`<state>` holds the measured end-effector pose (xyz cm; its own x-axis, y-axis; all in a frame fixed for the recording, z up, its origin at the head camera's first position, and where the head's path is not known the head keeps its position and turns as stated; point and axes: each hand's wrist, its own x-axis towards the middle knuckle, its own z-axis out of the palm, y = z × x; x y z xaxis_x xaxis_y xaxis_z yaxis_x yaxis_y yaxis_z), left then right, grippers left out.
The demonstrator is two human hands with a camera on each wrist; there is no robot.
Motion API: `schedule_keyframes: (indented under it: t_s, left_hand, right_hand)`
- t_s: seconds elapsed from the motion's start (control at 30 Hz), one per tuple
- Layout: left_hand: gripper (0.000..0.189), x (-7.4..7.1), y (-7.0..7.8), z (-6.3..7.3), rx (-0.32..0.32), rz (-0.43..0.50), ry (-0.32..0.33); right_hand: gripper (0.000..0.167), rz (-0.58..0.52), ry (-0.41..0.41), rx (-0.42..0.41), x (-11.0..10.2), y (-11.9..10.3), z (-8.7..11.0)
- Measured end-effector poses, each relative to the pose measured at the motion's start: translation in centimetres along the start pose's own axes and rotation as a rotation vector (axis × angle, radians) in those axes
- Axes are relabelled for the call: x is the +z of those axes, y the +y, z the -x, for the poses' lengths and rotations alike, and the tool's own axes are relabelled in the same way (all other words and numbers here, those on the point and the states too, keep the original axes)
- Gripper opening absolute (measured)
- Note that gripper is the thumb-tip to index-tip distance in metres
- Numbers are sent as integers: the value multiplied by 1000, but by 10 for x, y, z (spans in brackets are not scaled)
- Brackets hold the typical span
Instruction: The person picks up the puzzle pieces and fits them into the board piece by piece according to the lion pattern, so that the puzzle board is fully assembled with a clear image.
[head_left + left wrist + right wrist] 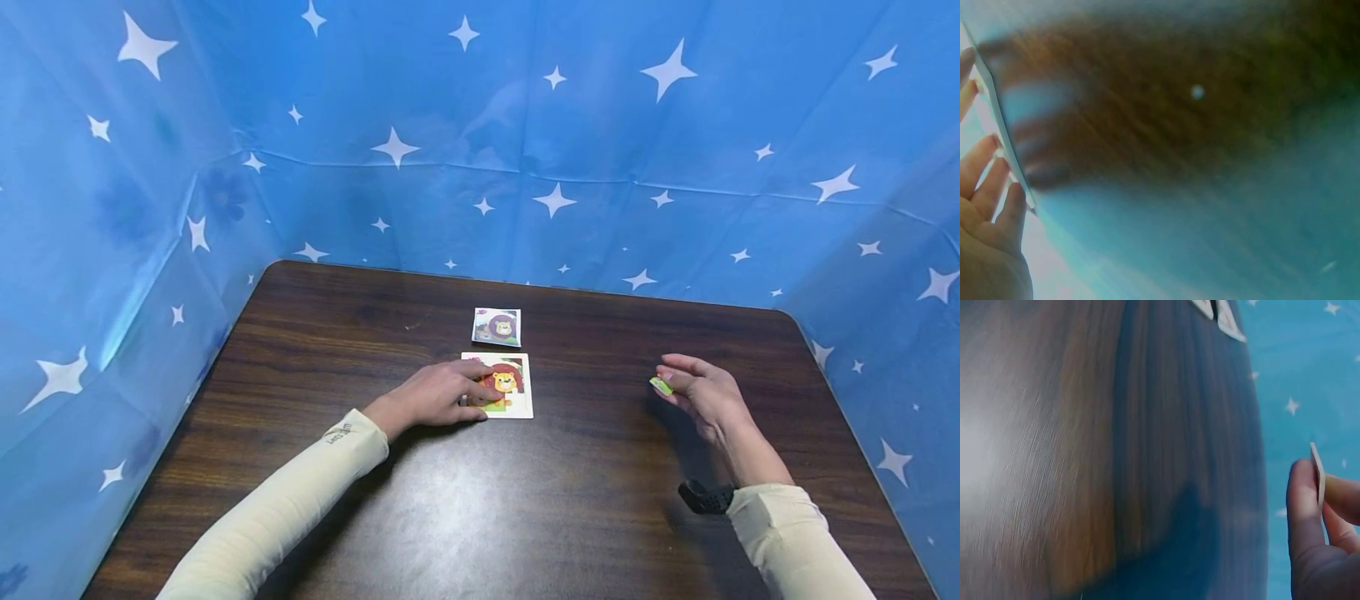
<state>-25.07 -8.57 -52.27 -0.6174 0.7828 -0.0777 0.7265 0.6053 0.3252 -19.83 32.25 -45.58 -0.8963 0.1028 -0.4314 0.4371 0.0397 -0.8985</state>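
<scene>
A small square puzzle board [522, 404] with a white border and a lion picture lies on the table. My left hand [442, 393] rests on its left part, with the fingers stretched over the picture and hiding some of it. In the left wrist view the fingertips touch the board [999, 119] along its edge. Over the right side of the table, my right hand [708, 398] pinches a small green puzzle piece [662, 386] between thumb and fingers. The right wrist view shows that piece [1318, 475] edge-on, thin and pale. A printed lion card [497, 327] lies just behind the board.
The dark wooden table [570, 500] has rounded far corners. Blue curtains [480, 100] with white stars hang behind it and at both sides. A black wristband [705, 497] is on the right wrist.
</scene>
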Motion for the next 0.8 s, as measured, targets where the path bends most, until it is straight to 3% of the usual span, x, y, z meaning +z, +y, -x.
schedule_keyframes:
  t_s: [0.33,0.6,0.8]
  left_hand:
    - [40,1,-1,0,1,1,7]
    - [41,1,-1,0,3,-1,14]
    - [41,1,-1,0,6,-3,14]
  right_hand:
    - [54,-38,-190,8,47,-6,-10]
    - [55,-24,-223,32,74,-6,-16]
    - [50,-46,-189,37,90,-3,-21]
